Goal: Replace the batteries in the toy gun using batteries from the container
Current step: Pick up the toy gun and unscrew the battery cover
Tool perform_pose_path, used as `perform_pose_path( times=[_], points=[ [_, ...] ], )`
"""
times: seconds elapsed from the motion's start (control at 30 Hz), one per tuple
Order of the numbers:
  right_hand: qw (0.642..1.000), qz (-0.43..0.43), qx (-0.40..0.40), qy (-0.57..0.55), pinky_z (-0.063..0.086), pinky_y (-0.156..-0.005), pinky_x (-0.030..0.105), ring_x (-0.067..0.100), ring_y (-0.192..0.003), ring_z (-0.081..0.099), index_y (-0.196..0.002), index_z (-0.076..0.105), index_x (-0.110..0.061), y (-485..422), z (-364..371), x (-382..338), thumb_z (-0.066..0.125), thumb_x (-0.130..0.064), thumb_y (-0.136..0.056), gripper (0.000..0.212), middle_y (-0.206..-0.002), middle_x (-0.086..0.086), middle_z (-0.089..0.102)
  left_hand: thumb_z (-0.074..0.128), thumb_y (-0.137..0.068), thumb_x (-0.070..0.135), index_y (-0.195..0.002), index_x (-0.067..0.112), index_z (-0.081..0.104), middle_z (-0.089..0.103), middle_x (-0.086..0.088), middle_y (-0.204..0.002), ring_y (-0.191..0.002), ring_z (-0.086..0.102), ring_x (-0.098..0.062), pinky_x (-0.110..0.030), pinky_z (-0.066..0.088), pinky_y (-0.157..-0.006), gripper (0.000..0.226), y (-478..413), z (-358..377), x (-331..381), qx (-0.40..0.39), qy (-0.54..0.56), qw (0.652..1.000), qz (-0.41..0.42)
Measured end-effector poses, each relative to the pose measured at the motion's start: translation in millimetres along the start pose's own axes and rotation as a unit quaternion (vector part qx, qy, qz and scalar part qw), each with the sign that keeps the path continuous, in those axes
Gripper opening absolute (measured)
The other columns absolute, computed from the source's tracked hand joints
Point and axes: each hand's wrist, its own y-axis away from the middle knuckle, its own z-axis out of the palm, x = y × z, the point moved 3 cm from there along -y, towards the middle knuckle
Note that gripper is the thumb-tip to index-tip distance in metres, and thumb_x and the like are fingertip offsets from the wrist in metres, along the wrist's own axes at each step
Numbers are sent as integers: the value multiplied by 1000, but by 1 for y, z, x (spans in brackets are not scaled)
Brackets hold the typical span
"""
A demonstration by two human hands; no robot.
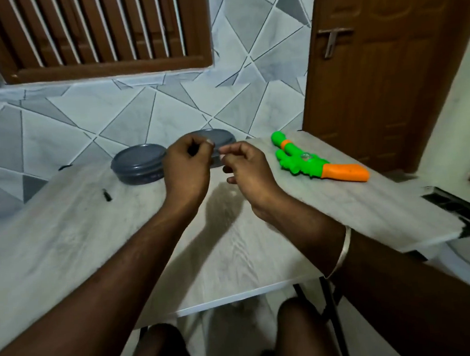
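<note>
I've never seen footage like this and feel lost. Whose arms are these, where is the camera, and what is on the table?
There is no machine here. One camera sits on a person's head and looks forward and down, so the arms are the wearer's own. The left hand pinches a small dark thing, too blurred to name. The right hand is half open beside it, and whether it holds anything is unclear. On the pale table lie a grey round container, a second one mostly behind the hands, a small black piece, and a green and orange toy gun to the right.
</note>
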Motion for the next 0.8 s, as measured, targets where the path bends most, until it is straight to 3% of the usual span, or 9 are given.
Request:
perform_pose_path(
  times=[0.07, 0.2, 0.3, 0.4, 0.5, 0.57, 0.7, 0.8],
  points=[
    [1000, -3, 5, -2, 48, -71, 34, 13, -75, 58, -96, 67, -20, 1, -14, -3, 60, -10, -90, 14, -87, -1, 66, 61, -89, 23, -81, 12, 69, 70, -7, -78, -79, 68, -28, -51, 58, -78, 16, 5, 8, 2, -3, -1, 1000, 5],
    [999, -6, 41, 3, 47, -74, 29, 7, -75, 57, -97, 66, -17, -6, -48, 0, 62, -6, -90, 14, -83, -6, 63, 61, -94, 20, -78, 13, 67, 65, 1, -69, -68, 63, -13, -48, 57, -78, 18, 13, 27, 0, -24, 1, 1000, -13],
    [997, 5, 81, 19, 47, -76, 28, 5, -76, 56, -103, 68, -10, -17, -83, 8, 61, -4, -90, 16, -85, -4, 62, 62, -95, 18, -81, 9, 68, 67, -3, -70, -63, 62, -10, -46, 57, -77, 17, 18, 49, -2, -37, 8, 999, -35],
    [993, 19, 117, 15, 47, -72, 24, 8, -81, 58, -100, 67, -12, -29, -114, 17, 61, -5, -92, 13, -96, 0, 65, 64, -93, 17, -85, 3, 69, 68, -7, -76, -57, 60, -2, -40, 56, -74, 17, 21, 74, -6, -63, 27, 995, -67],
    [991, 33, 129, 14, 45, -57, 14, 4, -76, 59, -103, 66, -12, -37, -136, 27, 59, -7, -95, 13, -101, 3, 66, 63, -81, 25, -82, 8, 71, 69, -2, -74, -57, 62, -7, -35, 53, -71, 19, 23, 99, -10, -86, 42, 991, -97],
    [990, 32, 132, 22, 44, -55, 13, 0, -72, 60, -106, 66, -9, -42, -150, 34, 58, -7, -95, 14, -98, 3, 66, 62, -80, 25, -80, 11, 71, 71, -2, -75, -61, 65, -14, -37, 56, -72, 16, 23, 118, -13, -100, 43, 987, -115],
    [985, 18, 160, 56, 45, -67, 22, 10, -85, 59, -100, 69, -12, -58, -179, 45, 60, -7, -92, 13, -95, 0, 65, 63, -80, 25, -74, 17, 68, 72, -3, -77, -71, 70, -25, -47, 59, -77, 11, 18, 149, -22, -121, 30, 982, -142],
    [967, 26, 208, 147, 49, -95, 41, 21, -105, 59, -86, 68, -29, -76, -209, 55, 64, -28, -81, 6, -107, 2, 64, 64, -73, 32, -75, 17, 67, 72, -6, -79, -79, 72, -30, -53, 61, -79, 16, 8, 173, -33, -127, 21, 976, -173]
  ],
)
